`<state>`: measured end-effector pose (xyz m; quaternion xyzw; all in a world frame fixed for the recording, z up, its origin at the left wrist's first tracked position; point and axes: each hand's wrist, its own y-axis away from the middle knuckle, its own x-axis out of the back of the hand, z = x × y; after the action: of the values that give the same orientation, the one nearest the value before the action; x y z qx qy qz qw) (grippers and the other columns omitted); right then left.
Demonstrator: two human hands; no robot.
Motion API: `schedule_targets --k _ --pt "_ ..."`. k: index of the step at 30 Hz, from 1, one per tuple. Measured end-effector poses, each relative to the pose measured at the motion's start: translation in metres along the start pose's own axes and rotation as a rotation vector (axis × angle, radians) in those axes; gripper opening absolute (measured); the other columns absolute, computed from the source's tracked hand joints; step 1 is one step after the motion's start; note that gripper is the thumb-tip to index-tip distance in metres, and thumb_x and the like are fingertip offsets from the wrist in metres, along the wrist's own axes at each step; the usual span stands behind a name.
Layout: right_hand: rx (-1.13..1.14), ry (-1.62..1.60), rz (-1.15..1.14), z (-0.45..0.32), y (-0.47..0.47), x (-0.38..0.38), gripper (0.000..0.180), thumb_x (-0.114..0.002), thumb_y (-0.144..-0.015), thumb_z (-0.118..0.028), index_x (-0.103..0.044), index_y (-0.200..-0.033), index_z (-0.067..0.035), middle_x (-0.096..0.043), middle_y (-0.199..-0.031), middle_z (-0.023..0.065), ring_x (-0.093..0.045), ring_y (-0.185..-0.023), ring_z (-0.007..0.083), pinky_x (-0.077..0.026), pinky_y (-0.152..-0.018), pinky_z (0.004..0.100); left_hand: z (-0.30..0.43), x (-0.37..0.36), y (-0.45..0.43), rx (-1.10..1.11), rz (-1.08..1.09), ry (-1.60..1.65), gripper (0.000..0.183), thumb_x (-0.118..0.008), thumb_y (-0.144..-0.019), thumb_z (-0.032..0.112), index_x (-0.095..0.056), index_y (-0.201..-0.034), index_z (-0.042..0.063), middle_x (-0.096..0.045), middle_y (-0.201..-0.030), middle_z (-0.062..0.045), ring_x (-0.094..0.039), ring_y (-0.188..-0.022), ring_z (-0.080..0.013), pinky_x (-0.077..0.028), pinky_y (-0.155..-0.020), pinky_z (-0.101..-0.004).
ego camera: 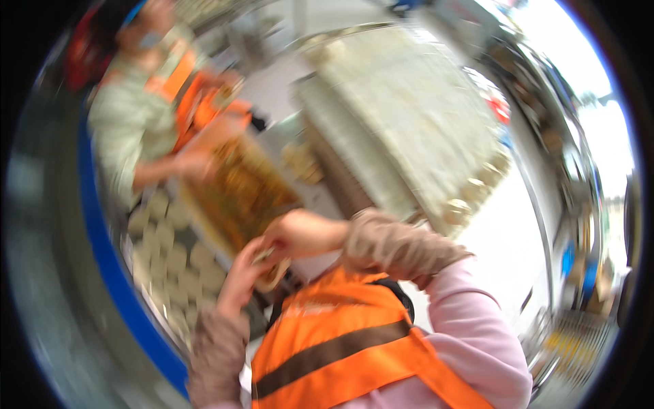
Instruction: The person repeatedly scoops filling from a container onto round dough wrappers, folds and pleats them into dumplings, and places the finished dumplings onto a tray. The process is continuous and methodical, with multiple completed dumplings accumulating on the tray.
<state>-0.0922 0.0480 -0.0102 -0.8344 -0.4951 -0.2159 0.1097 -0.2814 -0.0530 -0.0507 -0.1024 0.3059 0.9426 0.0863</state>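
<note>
In front of my orange apron, both hands meet around a round piece of dough, which looks partly folded over. My left hand cups it from the left. My right hand pinches its upper edge, with the wrist bent over it. Brown filling seems to show inside the dough, though blur and my fingers hide most of it. Just beyond my hands lies a rectangular tub of brownish, oily filling. Flat pale dough rounds are spread to the left of my left hand.
Across the tub a person in an orange apron reaches one hand over the filling and holds something blurred in the other. Stacked pale trays stand to the right, with pale buns along the near edge. A blue edge borders the left side.
</note>
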Motion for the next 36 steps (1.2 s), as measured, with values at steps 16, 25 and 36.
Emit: schedule_targets --k 16,25,36 --pt "0.130 0.173 0.362 0.008 -0.008 -0.045 0.018 -0.065 -0.069 -0.019 -0.064 -0.081 -0.004 -0.061 -0.087 0.0107 -0.062 -0.082 0.0313 -0.050 -0.068 0.0419 -0.014 0.004 0.011 -0.140 0.224 0.365 0.034 -0.059 -0.092 0.007 -0.050 -0.125 0.006 -0.059 -0.114 -0.007 -0.061 -0.101 -0.0205 -0.054 -0.084 -0.0366" --pt "0.142 0.183 0.234 0.013 -0.015 -0.044 0.023 -0.069 -0.062 -0.020 -0.068 -0.080 -0.006 -0.066 -0.079 0.0120 -0.063 -0.078 0.0334 -0.050 -0.067 0.0413 -0.007 0.006 0.013 -0.029 0.101 0.069 0.034 -0.057 -0.093 0.012 -0.050 -0.126 0.007 -0.060 -0.114 -0.007 -0.062 -0.101 -0.0202 -0.057 -0.078 -0.0360" --pt "0.153 0.142 0.608 0.006 -0.014 -0.052 0.019 -0.067 -0.069 -0.019 -0.064 -0.079 -0.004 -0.064 -0.080 0.0115 -0.064 -0.077 0.0321 -0.051 -0.068 0.0403 -0.012 -0.001 0.009 -0.284 0.058 0.497 0.046 -0.056 -0.095 0.025 -0.043 -0.135 0.008 -0.052 -0.131 -0.008 -0.053 -0.119 -0.0232 -0.046 -0.100 -0.0422"
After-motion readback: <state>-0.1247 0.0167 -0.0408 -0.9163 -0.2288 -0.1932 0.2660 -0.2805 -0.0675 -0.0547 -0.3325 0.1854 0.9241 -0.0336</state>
